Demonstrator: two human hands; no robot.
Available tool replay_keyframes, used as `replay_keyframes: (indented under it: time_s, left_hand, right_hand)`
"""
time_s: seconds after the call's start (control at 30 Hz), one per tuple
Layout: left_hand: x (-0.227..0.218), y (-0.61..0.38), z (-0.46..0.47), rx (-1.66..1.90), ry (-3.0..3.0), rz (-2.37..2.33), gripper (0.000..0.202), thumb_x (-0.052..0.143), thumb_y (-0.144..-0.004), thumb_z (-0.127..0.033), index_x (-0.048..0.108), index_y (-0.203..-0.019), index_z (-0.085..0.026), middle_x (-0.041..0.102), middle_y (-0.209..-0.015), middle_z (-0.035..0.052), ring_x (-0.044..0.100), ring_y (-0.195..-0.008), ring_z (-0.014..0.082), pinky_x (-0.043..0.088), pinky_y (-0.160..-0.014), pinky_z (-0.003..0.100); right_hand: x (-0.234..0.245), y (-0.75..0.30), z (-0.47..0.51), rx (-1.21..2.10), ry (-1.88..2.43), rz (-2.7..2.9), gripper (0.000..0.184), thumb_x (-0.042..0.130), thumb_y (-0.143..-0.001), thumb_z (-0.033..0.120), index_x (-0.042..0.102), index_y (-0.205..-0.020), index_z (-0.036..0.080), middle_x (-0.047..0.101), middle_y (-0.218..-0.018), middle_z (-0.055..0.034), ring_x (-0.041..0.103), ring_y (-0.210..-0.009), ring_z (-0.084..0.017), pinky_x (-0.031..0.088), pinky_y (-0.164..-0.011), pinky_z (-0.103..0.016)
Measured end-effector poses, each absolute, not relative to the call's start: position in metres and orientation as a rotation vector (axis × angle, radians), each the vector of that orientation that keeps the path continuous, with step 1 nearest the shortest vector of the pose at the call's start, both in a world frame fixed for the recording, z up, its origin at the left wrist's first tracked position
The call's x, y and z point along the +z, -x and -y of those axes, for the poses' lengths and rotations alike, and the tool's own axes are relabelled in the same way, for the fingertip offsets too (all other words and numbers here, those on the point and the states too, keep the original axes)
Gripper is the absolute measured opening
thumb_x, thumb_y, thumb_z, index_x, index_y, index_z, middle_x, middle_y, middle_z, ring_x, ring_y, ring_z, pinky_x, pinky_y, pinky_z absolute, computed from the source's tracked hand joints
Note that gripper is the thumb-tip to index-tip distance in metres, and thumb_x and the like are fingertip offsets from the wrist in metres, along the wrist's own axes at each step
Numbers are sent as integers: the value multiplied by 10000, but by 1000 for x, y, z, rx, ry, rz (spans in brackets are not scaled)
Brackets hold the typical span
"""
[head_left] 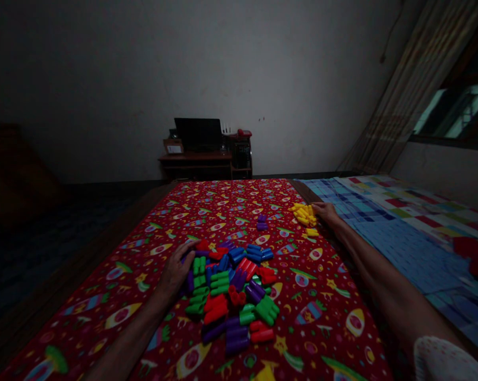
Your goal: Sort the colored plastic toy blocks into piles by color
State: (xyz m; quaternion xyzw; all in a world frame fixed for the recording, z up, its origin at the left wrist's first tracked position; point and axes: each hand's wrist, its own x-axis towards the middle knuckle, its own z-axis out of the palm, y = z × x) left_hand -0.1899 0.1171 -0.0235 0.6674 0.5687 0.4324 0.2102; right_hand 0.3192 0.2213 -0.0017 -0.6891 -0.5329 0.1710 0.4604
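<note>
A heap of plastic building pieces [233, 288] in red, green, blue and purple lies on a red cloth printed with rockets [322, 317]. My left hand [177, 270] rests on the heap's left edge, fingers curved over purple and green pieces. Far to the right, my right hand [326, 211] reaches out to a small group of yellow pieces [304, 214] near the cloth's right edge, its fingertips touching them. Whether those fingers grip a piece is hidden. One purple piece [262, 222] lies alone between the heap and the yellow group.
A blue and multicoloured checked blanket [401, 233] lies to the right of the red cloth, with something red [475, 256] on it. Against the far wall stands a low desk [203, 159] with a dark screen. A curtain and window are at upper right. The room is dim.
</note>
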Motion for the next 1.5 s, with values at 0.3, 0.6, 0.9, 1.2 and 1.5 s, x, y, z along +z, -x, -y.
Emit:
replay_keyframes:
  time_s: [0.3, 0.6, 0.9, 1.2, 1.5]
  left_hand:
    - [-19, 189, -116, 1172, -1873, -1591, 474, 457, -785, -466, 677, -1108, -197, 655, -1223, 86, 587, -1152, 278, 453, -1025, 408]
    - [-16, 186, -111, 1161, -1825, -1605, 525, 448, -801, -470, 660, -1170, -161, 628, -1260, 109, 564, -1183, 292, 420, -1057, 425]
    - [-23, 190, -117, 1177, -1853, -1595, 484, 462, -788, -476, 671, -1121, -193, 648, -1229, 96, 590, -1144, 282, 443, -1031, 413]
    - [-25, 192, -119, 1189, -1888, -1562, 473, 464, -802, -472, 663, -1132, -197, 661, -1211, 83, 604, -1117, 260, 449, -1023, 388]
    - [-26, 192, -120, 1190, -1857, -1583, 464, 469, -797, -469, 671, -1123, -208, 655, -1225, 78, 599, -1129, 270, 449, -1025, 402]
  right_hand:
    - [0, -313, -216, 294, 1837, 1433, 296, 461, -763, 283, 661, -597, 142, 510, -423, 12, 477, -464, -135, 371, -470, -215]
    - [13, -318, -178, -4, 1842, 1516, 331, 444, -809, 290, 733, -850, 133, 732, -810, -94, 640, -771, -223, 455, -671, -275]
    - [8, -283, -112, -139, 1970, 2329, 224, 517, -884, 289, 699, -946, 174, 706, -923, -102, 628, -761, -184, 350, -581, -237]
    - [-4, -283, -115, -448, 1912, 2344, 249, 433, -926, 230, 665, -1003, 184, 644, -1005, -118, 569, -831, -193, 376, -670, -266]
    - [4, -291, -136, -466, 1702, 2089, 235, 455, -912, 246, 664, -994, 177, 660, -1048, -132, 584, -945, -227, 447, -745, -287]
